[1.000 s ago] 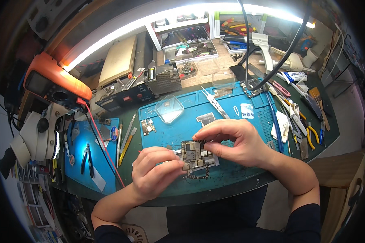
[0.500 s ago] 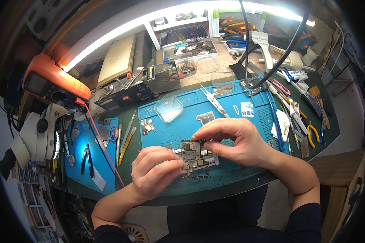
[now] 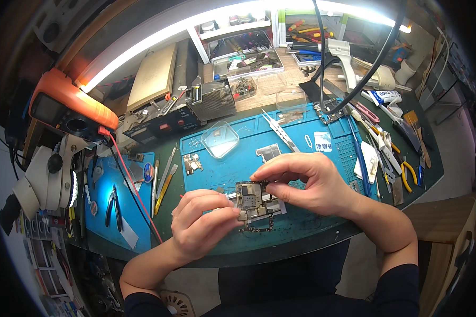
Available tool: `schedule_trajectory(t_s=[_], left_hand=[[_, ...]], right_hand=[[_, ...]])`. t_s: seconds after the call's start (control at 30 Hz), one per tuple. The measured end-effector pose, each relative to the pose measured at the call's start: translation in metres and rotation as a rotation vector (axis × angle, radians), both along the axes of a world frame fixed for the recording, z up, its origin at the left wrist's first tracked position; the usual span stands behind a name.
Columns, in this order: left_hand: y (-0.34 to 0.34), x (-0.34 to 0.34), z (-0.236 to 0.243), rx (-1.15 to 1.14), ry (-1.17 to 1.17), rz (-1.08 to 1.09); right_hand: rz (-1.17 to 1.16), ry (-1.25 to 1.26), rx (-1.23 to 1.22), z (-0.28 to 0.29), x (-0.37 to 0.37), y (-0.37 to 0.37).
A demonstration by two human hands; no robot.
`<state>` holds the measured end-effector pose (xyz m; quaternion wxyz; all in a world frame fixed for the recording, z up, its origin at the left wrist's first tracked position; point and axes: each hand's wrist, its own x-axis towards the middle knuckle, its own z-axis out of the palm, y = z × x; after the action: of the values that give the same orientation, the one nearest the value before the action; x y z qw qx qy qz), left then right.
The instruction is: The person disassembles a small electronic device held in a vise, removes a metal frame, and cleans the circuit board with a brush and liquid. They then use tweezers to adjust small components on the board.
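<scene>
A dark phone circuit board (image 3: pixel 253 198) with metal shields is between my two hands. My left hand (image 3: pixel 198 222) pinches its lower left side, fingers curled. My right hand (image 3: pixel 314 187) grips its upper right corner between thumb and index finger. A silver metal fixture (image 3: pixel 276 205) shows partly behind the board on the blue silicone mat (image 3: pixel 206 177). Nearby lie white tweezers (image 3: pixel 280 132), a small clear lidded box (image 3: pixel 220 140), metal shield pieces (image 3: pixel 192 164) and a larger plate (image 3: pixel 267 153).
An orange multimeter (image 3: pixel 74 105) with leads and a white microscope (image 3: pixel 47 179) stand left; cutters (image 3: pixel 111 211) lie on a second blue mat. Hand tools, including yellow pliers (image 3: pixel 407 177), crowd the right. A black cable loop (image 3: pixel 354 95) hangs overhead. A power unit (image 3: pixel 158 125) sits behind.
My right hand and the board's top edge have risen very slightly. Both hands keep their grip on the board.
</scene>
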<state>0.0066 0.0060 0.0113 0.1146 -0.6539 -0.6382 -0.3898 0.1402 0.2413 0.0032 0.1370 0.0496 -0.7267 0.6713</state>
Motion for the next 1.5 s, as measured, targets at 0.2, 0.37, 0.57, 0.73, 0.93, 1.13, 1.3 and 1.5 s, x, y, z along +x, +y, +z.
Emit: schedule_trajectory(t_s=[0.2, 0.37, 0.57, 0.73, 0.93, 1.13, 1.3, 1.5], left_hand=[[-0.0002, 0.0001, -0.0019, 0.003, -0.002, 0.000], [0.0002, 0.0001, -0.0020, 0.004, -0.001, -0.002], [0.0004, 0.0003, -0.0027, 0.005, -0.007, -0.002], [0.0005, 0.0005, -0.0028, 0.002, -0.006, -0.002], [0.0008, 0.0007, -0.0038, 0.000, -0.007, -0.002], [0.0011, 0.0009, -0.0035, 0.002, -0.006, -0.002], [0.0015, 0.0011, -0.0051, 0.009, -0.003, 0.001], [0.0014, 0.0015, -0.0048, 0.008, -0.002, 0.004]], right_hand=[[-0.002, -0.010, -0.005, 0.0005, 0.0007, -0.0002], [0.003, 0.000, 0.004, 0.0010, 0.0010, 0.0010], [0.005, 0.007, 0.005, 0.0023, 0.0011, 0.0012], [0.031, -0.032, 0.014, 0.0065, 0.0021, 0.0029], [0.002, 0.009, -0.008, 0.0033, 0.0013, 0.0010], [0.014, 0.022, -0.017, 0.0027, 0.0008, 0.0018], [0.018, 0.042, -0.021, 0.0024, 0.0009, 0.0017], [0.019, 0.042, -0.036, 0.0030, 0.0011, 0.0012]])
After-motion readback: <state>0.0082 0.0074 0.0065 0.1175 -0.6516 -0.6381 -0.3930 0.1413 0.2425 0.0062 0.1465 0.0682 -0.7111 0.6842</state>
